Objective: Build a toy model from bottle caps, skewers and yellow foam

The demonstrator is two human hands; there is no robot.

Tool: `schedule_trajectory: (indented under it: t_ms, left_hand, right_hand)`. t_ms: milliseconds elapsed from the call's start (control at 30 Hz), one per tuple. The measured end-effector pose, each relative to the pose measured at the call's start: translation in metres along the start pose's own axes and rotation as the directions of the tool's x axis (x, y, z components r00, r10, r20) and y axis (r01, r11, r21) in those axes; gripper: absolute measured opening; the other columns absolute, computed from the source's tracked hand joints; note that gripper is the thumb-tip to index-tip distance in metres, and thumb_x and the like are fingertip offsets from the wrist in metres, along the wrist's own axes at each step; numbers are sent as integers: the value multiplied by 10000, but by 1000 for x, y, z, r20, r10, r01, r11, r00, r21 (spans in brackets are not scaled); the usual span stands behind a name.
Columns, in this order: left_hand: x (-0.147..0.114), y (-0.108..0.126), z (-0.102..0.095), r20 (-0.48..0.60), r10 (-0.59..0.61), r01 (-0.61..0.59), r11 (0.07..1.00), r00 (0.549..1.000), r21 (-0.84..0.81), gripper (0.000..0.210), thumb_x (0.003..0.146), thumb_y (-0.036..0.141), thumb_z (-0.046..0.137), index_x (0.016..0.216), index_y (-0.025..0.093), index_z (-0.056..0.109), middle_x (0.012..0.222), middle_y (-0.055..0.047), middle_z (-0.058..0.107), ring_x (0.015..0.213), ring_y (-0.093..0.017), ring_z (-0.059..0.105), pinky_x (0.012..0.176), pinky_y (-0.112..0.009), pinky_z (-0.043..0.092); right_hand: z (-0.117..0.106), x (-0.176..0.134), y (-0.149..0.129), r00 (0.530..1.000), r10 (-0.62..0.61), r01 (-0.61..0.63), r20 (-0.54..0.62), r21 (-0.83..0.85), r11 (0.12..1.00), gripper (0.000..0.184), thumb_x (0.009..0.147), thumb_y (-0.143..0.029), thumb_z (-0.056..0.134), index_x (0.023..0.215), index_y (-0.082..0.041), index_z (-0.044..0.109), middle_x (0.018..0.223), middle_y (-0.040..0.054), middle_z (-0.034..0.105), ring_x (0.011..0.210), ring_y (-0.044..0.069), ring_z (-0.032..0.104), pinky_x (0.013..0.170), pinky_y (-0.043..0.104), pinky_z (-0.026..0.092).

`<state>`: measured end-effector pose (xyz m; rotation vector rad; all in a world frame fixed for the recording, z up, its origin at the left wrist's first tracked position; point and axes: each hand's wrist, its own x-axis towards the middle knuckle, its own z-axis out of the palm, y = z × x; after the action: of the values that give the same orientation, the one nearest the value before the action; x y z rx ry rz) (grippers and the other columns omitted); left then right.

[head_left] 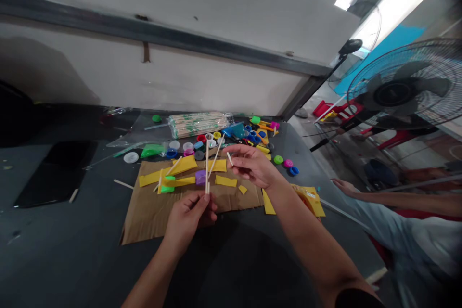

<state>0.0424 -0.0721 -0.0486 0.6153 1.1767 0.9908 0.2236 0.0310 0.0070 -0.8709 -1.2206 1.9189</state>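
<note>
While the left hand (193, 208) pinches a slim stick (207, 166), perhaps two, above cardboard (144, 219), the right hand (254, 163) grips a short piece (229, 158): both presumably light, stiff, snappable; best held near ends.

A person's left hand (190, 211), thumb pressed to curled fingers (212, 208), pinches over the near edge of the cardboard (144, 216), its bare left forearm (159, 269) angling in from the near side. The right hand (254, 166), higher and to the right, pinches above the cardboard's far right part, fingers turned inward, the bare right forearm (303, 231) slanting in from beyond the cardboard's near right corner.
</note>
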Motion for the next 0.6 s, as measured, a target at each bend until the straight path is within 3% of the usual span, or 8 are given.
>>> schedule_trajectory:
  t_ms: [233, 400, 500, 600]
  left_hand:
    - [0, 2, 1, -1, -7, 7, 1000, 1000, -15, 476, 603, 533, 760, 838, 136, 641, 651, 10, 647, 498, -103, 587, 533, -265, 539]
    - [0, -2, 3, -7, 28, -27, 998, 1000, 50, 448, 622, 554, 721, 787, 152, 612, 649, 6, 640, 504, -112, 593, 504, -248, 512]
    - [4, -8, 7, 19, 40, -42, 994, 999, 99, 429, 645, 562, 685, 768, 158, 610, 599, 22, 604, 470, -106, 569, 504, -246, 499]
    - [4, -8, 12, 70, 62, -72, 986, 996, 153, 407, 696, 569, 626, 707, 164, 589, 578, 21, 583, 459, -110, 557, 507, -251, 490]
  right_hand:
    - [8, 0, -3, 999, -2, 5, -43, 59, 998, 275, 697, -233, 708, 903, -204, 527, 693, -29, 661, 487, 61, 547, 345, 115, 280]
    - [14, -2, 25, 984, 177, -174, -17, 91, 980, 269, 687, -328, 655, 824, -219, 450, 669, -48, 585, 531, 112, 584, 329, 137, 302]
    - [27, -6, 46, 959, 280, -282, -48, -39, 959, 332, 700, -423, 685, 825, -216, 458, 546, -96, 468, 398, 56, 401, 321, 129, 221]
    - [37, -7, 55, 961, 273, -276, -43, -202, 940, 353, 727, -508, 651, 812, -191, 520, 463, -117, 358, 369, 36, 248, 344, 140, 169]
